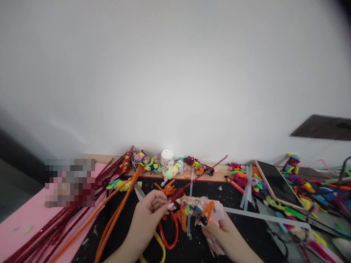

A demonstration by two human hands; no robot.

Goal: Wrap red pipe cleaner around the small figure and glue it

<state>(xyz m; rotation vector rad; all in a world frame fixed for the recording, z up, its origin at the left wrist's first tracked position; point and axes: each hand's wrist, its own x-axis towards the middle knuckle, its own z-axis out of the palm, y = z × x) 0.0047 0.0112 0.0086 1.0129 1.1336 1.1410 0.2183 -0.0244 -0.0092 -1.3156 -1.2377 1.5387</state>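
Note:
My left hand [149,215] is closed in a pinch on a dark red tinsel pipe cleaner [178,194], whose long end slants up to the right. My right hand [219,233] grips a pale pink glue gun [218,212], its nozzle pointing left, close to the pinched part. Colourful bits cover the gun's front, and a small red light glows on it. A long translucent glue stick [263,215] extends from its back. Scissors with red and yellow handles [168,239] lie beneath my left wrist. Orange pipe cleaner pieces [167,188] are scattered behind my hands.
Long red [68,204] and orange pipe cleaners [117,210] stretch across the left side. A white paper cup [167,159] and fuzzy figures [174,170] line the wall. At right are a phone [279,184], spare glue sticks [248,188] and a colourful pipe cleaner pile [329,193].

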